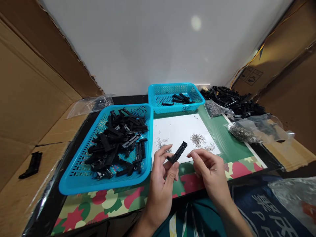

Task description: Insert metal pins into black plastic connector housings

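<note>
My left hand (163,179) grips a small black plastic part (178,152) by its lower end and holds it tilted above the table's front edge. My right hand (209,171) sits just to its right, fingers curled and pinched together near the part; what they hold, if anything, is too small to name. Behind both hands lies a white sheet (180,128) scattered with little piles of tiny metal springs (197,140).
A large blue basket (74,179) of black parts stands at left. A smaller blue basket (158,95) with a few parts is behind. Loose black parts (232,98) and plastic bags of metal bits (247,131) lie at right. Cardboard walls flank the table.
</note>
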A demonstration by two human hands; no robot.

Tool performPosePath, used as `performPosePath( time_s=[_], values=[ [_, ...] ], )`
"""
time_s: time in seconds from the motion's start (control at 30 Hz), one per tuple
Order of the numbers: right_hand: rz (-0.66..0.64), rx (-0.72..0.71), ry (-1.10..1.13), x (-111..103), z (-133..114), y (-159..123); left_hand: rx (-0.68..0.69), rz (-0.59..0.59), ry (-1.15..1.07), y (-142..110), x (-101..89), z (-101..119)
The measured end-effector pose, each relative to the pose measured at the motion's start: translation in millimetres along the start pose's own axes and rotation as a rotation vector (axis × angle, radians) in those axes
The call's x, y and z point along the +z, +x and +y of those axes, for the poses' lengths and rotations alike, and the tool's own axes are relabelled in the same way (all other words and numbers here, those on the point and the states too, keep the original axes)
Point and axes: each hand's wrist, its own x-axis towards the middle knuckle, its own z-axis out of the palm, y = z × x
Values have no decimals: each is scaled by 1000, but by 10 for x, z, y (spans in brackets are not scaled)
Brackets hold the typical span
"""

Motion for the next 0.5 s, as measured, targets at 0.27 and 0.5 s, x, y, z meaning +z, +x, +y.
performPosePath(
  time_s=[0.27,0.5],
  values=[
    [-55,168,237,97,71,136,64,-52,194,-36,-56,-62],
    [-51,329,438,49,16,107,315,-141,430,-55,-42,4]
  ],
)
